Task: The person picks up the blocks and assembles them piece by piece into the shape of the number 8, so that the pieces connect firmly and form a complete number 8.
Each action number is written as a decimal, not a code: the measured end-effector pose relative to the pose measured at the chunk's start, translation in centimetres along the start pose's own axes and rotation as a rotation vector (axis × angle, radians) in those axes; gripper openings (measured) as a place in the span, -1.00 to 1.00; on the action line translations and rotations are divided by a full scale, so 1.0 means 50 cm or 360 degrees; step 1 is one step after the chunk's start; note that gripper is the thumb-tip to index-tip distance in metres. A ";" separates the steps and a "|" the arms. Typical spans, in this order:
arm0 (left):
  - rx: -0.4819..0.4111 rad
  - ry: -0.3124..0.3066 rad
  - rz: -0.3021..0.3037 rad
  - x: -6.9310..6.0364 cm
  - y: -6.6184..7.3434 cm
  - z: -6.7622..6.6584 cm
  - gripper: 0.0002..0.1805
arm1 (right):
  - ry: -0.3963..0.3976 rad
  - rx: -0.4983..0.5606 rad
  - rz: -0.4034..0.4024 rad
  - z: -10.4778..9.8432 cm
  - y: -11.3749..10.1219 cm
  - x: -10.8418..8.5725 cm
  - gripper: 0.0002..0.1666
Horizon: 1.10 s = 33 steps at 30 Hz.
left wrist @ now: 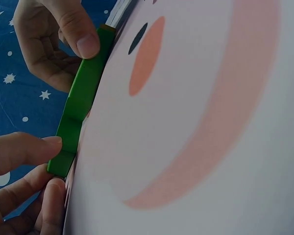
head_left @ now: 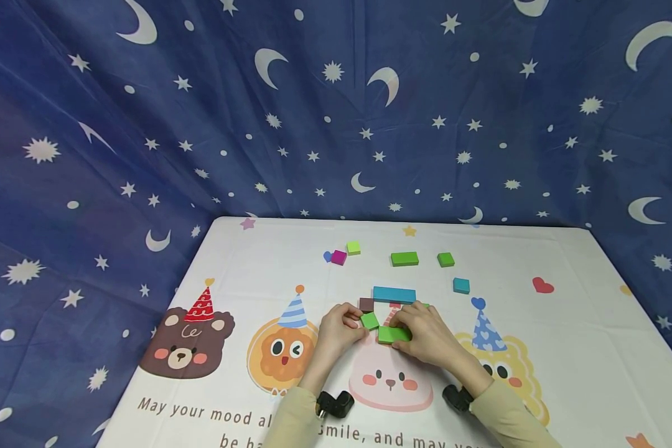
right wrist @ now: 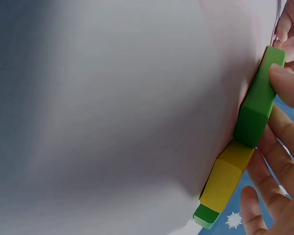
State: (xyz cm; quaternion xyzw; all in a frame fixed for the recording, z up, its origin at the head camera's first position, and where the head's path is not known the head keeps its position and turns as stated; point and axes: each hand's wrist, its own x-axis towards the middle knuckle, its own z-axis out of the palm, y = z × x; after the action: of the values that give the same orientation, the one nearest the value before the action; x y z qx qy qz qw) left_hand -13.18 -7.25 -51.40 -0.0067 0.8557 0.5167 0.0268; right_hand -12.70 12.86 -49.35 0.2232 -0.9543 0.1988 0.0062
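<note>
My left hand (head_left: 338,328) pinches a small light-green block (head_left: 369,320) at its left end. My right hand (head_left: 427,333) grips a longer green block (head_left: 394,335), its thumb (left wrist: 88,45) on the block's front face. The two green blocks meet at an angle in the left wrist view. A yellow block (right wrist: 224,177) touches the long green block's other end, under the right fingers; the hand hides it in the head view. Beyond it lies another green block (right wrist: 206,215). A brown block (head_left: 366,305) and a long blue block (head_left: 394,295) lie just behind.
Farther back on the white printed tablecloth (head_left: 291,255) lie a magenta block (head_left: 338,257), a lime block (head_left: 353,248), a long green block (head_left: 405,259), a small green block (head_left: 445,259) and a small blue block (head_left: 462,285). A blue star-and-moon curtain (head_left: 313,174) hangs behind.
</note>
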 end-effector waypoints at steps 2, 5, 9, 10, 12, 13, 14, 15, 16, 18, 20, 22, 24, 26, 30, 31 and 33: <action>0.0004 0.0005 0.0009 0.000 0.001 0.000 -0.71 | -0.0006 0.0006 0.0007 -0.001 0.000 0.000 -0.66; 0.0001 0.0012 0.0011 0.000 0.002 0.001 -0.71 | -0.0015 0.0012 0.0018 -0.001 -0.001 0.000 -0.66; -0.0004 0.0016 0.0012 -0.001 0.003 0.002 -0.71 | -0.0022 0.0012 0.0030 -0.002 -0.002 0.001 -0.67; -0.0003 0.0015 0.0014 -0.001 0.003 0.001 -0.71 | -0.0024 0.0011 0.0033 -0.002 -0.002 0.001 -0.67; -0.0002 0.0013 0.0015 -0.002 0.003 0.001 -0.70 | -0.0026 0.0010 0.0036 -0.002 -0.002 0.001 -0.67; -0.0004 0.0012 0.0014 -0.002 0.003 0.001 -0.70 | -0.0026 0.0012 0.0037 -0.002 -0.002 0.000 -0.67; -0.0004 0.0011 0.0013 -0.002 0.003 0.002 -0.70 | -0.0026 0.0010 0.0037 -0.002 -0.002 0.000 -0.67; -0.0004 0.0011 0.0012 -0.002 0.003 0.002 -0.70 | -0.0026 0.0011 0.0038 -0.002 -0.002 0.000 -0.67; -0.0006 0.0009 0.0009 -0.002 0.003 0.002 -0.70 | -0.0026 0.0011 0.0039 -0.002 -0.002 0.000 -0.67; -0.0009 0.0008 0.0002 -0.003 0.002 0.001 -0.70 | -0.0021 0.0009 0.0044 -0.002 -0.002 -0.001 -0.67; -0.0006 0.0007 -0.0004 -0.003 0.002 0.001 -0.70 | -0.0016 0.0008 0.0046 -0.001 -0.001 -0.002 -0.66; -0.0007 0.0002 -0.0011 -0.003 0.001 0.000 -0.69 | -0.0007 0.0008 0.0047 0.000 -0.001 -0.002 -0.66; -0.0016 -0.0002 -0.0015 -0.004 0.000 -0.001 -0.69 | 0.0002 0.0010 0.0044 0.000 -0.001 -0.003 -0.66; -0.0034 -0.0008 -0.0017 -0.004 0.000 -0.002 -0.69 | 0.0013 0.0015 0.0036 -0.001 0.000 -0.004 -0.65; -0.0087 -0.0018 -0.0011 -0.006 -0.002 -0.004 -0.70 | 0.0041 0.0033 0.0033 -0.004 0.001 -0.008 -0.65; -0.0094 -0.0022 -0.0006 -0.006 -0.002 -0.004 -0.71 | 0.0044 0.0040 0.0035 -0.006 0.002 -0.008 -0.66; -0.0107 -0.0037 -0.0011 -0.005 -0.004 -0.005 -0.71 | 0.0044 0.0057 0.0050 -0.010 0.002 -0.010 -0.66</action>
State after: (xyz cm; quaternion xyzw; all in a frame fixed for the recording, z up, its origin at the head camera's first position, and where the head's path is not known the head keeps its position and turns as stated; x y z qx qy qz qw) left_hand -12.92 -7.57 -51.45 -0.0046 0.8374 0.5452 0.0384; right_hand -12.34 13.34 -48.96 0.2056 -0.9538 0.2189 0.0122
